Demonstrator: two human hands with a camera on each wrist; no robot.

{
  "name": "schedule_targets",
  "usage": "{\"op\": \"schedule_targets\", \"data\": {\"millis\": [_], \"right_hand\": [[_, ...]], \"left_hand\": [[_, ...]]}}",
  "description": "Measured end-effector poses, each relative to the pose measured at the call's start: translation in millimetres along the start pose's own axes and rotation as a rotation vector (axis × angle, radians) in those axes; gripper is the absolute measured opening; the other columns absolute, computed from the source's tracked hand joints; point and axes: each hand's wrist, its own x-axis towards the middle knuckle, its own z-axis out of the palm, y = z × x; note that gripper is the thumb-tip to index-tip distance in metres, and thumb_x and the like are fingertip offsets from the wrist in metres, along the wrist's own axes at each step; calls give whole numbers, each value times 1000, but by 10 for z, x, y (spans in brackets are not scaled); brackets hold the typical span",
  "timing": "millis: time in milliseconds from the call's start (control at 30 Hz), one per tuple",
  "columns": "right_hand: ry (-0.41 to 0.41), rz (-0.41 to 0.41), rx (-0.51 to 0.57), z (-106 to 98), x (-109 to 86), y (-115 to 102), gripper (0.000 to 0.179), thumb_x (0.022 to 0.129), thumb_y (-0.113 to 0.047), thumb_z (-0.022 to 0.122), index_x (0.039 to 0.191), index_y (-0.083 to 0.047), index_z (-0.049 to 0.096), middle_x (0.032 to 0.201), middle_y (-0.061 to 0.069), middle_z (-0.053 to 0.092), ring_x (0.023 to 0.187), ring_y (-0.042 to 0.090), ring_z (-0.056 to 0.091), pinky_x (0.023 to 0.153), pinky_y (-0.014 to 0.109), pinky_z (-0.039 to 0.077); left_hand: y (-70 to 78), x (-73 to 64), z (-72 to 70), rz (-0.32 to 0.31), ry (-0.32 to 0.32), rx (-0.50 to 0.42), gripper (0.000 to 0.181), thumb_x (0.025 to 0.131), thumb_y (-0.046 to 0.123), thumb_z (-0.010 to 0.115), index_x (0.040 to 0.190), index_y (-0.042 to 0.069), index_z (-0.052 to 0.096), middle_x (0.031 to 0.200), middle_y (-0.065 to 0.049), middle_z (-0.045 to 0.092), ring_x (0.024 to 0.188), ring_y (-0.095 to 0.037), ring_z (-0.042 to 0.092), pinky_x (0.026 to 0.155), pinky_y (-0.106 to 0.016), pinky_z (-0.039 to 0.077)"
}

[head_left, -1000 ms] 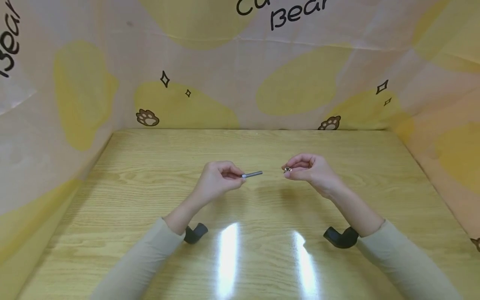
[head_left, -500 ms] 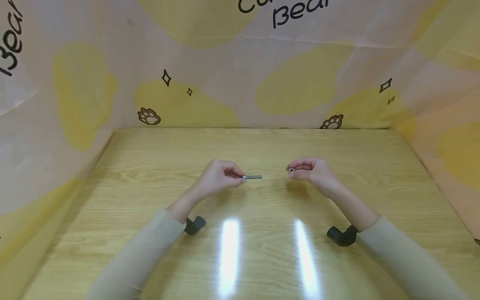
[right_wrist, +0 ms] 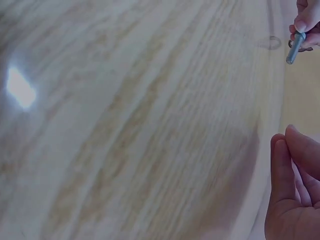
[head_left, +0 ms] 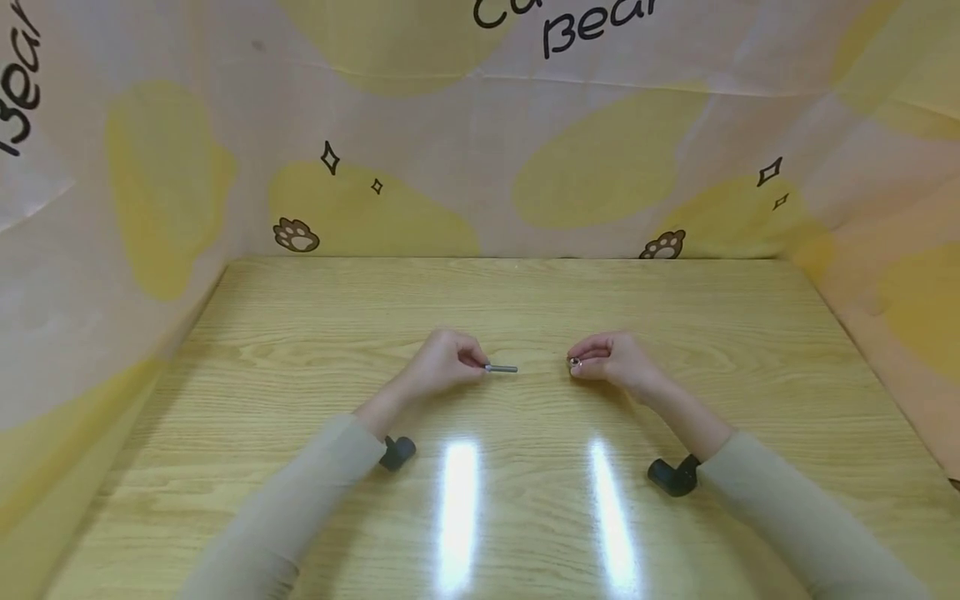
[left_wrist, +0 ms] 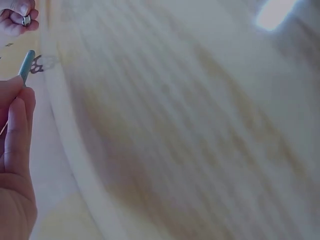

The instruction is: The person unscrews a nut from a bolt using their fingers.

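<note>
Between thumb and fingers, my left hand (head_left: 447,361) pinches a grey metal bolt (head_left: 502,368) by its head end. The threaded shank points right, toward the other hand; in the right wrist view the bolt (right_wrist: 295,48) shows its whole shank. My right hand (head_left: 618,361) pinches a small shiny metal nut (head_left: 575,362), its hole visible in the head view. Seen from the left wrist, the nut (left_wrist: 26,20) sits at the fingertips, beyond the tip of the bolt (left_wrist: 27,65). A gap separates bolt and nut. In the right wrist view the fingers hide the nut.
Both hands are over a wood-grain table (head_left: 525,300). A patterned cloth (head_left: 420,125) rises behind it and along both sides. Dark wrist-camera mounts (head_left: 673,476) stick out by the sleeves. Two bright light reflections lie on the near tabletop.
Both hands have come slightly nearer the person, lower in the head view. The bolt has turned from tilted to nearly level, and each hand keeps its piece.
</note>
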Motion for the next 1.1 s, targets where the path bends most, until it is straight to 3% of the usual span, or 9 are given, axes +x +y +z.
{"op": "schedule_targets", "data": {"millis": [467, 900, 1100], "right_hand": [[7, -12, -58, 65, 19, 57, 25, 80, 2, 69, 103, 10, 64, 87, 10, 68, 77, 12, 64, 68, 21, 54], [26, -53, -252, 115, 61, 25, 20, 74, -1, 76, 93, 3, 70, 80, 5, 66, 69, 14, 56, 61, 23, 48], [15, -66, -287, 113, 91, 9, 19, 74, 1, 75, 92, 4, 70, 79, 6, 64, 71, 15, 53, 61, 22, 46]], "left_hand": [[-104, -5, 65, -12, -12, 47, 4, 78, 0, 71, 82, 1, 71, 79, -3, 68, 69, -9, 61, 65, -21, 53], [-126, -2, 77, -5, -23, 100, 6, 76, -2, 73, 81, 0, 70, 77, -5, 68, 68, -9, 62, 64, -18, 53], [-133, 12, 77, 17, -20, 137, 6, 75, -3, 72, 80, 1, 70, 76, -4, 68, 67, -8, 61, 63, -18, 52]]}}
